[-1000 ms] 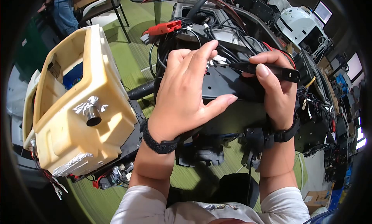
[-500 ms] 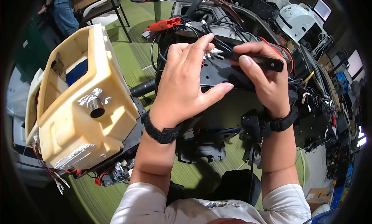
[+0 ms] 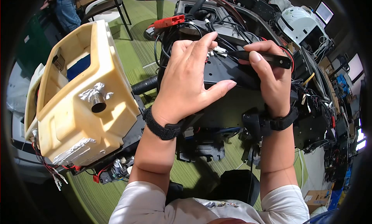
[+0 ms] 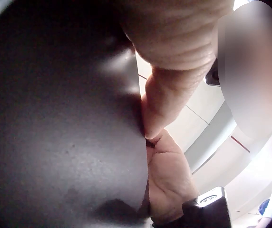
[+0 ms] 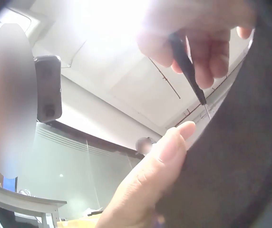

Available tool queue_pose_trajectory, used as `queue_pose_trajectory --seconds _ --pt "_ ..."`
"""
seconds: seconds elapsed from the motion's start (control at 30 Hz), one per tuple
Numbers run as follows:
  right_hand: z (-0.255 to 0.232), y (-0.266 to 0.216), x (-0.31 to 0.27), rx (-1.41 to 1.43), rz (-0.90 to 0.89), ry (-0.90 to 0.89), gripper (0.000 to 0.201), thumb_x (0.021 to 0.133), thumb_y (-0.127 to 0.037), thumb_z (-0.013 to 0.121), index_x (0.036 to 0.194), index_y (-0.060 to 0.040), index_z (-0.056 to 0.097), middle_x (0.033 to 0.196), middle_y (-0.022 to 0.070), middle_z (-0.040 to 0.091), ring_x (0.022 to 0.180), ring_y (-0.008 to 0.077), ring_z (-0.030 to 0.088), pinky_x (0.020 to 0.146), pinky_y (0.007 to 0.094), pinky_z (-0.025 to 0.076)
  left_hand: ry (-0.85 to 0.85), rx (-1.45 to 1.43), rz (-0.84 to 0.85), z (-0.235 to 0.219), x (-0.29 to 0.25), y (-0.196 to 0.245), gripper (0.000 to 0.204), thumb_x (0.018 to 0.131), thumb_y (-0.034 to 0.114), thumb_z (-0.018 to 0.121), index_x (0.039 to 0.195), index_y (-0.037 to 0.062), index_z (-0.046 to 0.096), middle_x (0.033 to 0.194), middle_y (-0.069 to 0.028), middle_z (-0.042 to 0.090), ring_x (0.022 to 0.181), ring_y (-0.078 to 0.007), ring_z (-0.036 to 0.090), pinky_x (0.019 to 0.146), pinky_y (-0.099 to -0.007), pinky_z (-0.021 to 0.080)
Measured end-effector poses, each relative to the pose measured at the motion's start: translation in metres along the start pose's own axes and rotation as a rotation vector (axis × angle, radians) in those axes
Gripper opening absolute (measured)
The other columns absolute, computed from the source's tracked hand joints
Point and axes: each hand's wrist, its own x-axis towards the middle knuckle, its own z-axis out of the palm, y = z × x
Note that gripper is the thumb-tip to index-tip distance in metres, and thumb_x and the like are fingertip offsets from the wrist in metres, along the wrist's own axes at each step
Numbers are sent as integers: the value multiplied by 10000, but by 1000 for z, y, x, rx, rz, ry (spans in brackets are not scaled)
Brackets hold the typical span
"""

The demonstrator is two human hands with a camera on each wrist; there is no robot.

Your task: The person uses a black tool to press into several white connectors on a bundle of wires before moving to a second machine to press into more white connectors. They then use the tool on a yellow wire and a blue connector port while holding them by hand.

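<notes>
My right hand (image 3: pixel 272 82) pinches a slim black-handled tool (image 3: pixel 273 60) between thumb and fingers. In the right wrist view the tool (image 5: pixel 189 71) tapers to a thin metal tip beside the edge of a dark panel. In the head view that tip points left at small white connectors (image 3: pixel 220 51) on wires over the black metal panel (image 3: pixel 223 73). My left hand (image 3: pixel 185 78) lies over the panel's left part, thumb spread and index finger stretched beside the connectors. Its other fingers are mostly hidden behind the index. In the left wrist view the dark panel (image 4: pixel 69 142) covers the left half.
Black cables bundle behind my hands, with a red connector (image 3: pixel 169 21) on top. A cream plastic shell (image 3: pixel 83 119) with a metal pipe stub stands at the left. More wiring (image 3: pixel 310 102) hangs at the right. Farther back are a white helmet-shaped housing (image 3: pixel 296 24) and a chair (image 3: pixel 110 5).
My right hand and the tool shift left, then slightly back right, the tip staying near the white connectors. The left hand keeps its pose beside them, and the head view shifts slightly.
</notes>
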Motion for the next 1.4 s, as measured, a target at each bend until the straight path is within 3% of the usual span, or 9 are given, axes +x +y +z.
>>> queue_pose_trajectory --seconds 0.37,0.47,0.53,0.6,0.7,0.8,0.93,1.03,1.4 --pt "-2 7 4 -60 -122 144 167 817 -141 542 880 9 580 796 56 586 744 102 543 714 252 461 25 16 32 1 -2 -6 735 619 350 722 1213 55 406 1057 -89 544 948 -215 480 885 -317 348" --pt "-4 18 3 -97 -239 324 274 813 -208 514 977 1 580 862 95 588 813 193 567 843 329 403 395 -406 59 21 -2 -6 335 876 264 479 1116 31 489 954 -32 542 854 -94 520 726 -195 403" --pt "11 23 -2 112 -570 315 145 838 -152 526 911 -31 559 899 10 528 721 109 518 680 246 394 388 -535 -91 7 -6 -3 346 881 303 459 1095 35 509 922 -41 559 848 -99 517 723 -220 392" --pt "-6 13 -7 116 -635 46 205 871 -149 491 978 13 557 890 45 548 752 117 507 708 244 400 543 -592 -249 -8 -11 25 352 889 326 433 1049 27 526 875 -46 553 812 -105 515 706 -209 390" --pt "-19 17 -31 184 -532 95 232 860 -177 490 990 3 559 876 60 556 770 141 514 760 286 380 292 -666 307 -20 -22 8 362 887 329 433 1020 9 535 879 -41 563 796 -115 520 711 -227 407" --pt "-38 19 -65 299 -391 138 274 845 -219 488 1008 -12 561 856 82 569 797 178 524 838 349 349 274 -564 81 -30 -52 -4 291 864 255 476 943 -23 503 810 -123 527 787 -249 512 722 -366 418" --pt "-65 23 -110 440 -222 195 330 824 -275 485 1032 -32 565 828 110 586 832 226 538 942 433 309 167 -680 85 -3 -75 11 286 885 200 413 701 -5 492 554 -46 386 534 -159 422 487 -253 352" --pt "-83 37 -140 258 -227 -107 360 858 -333 426 1023 -27 523 670 115 539 668 233 492 907 477 310 37 -676 -131 13 -97 7 243 858 164 475 678 4 504 555 -33 442 507 -98 412 473 -211 322" --pt "-146 34 -227 580 185 771 333 860 -331 437 872 -53 619 581 55 519 626 197 491 837 406 387 -696 -833 -452 99 -148 45 199 830 99 473 689 -17 554 672 -61 564 601 -119 511 568 -241 418"
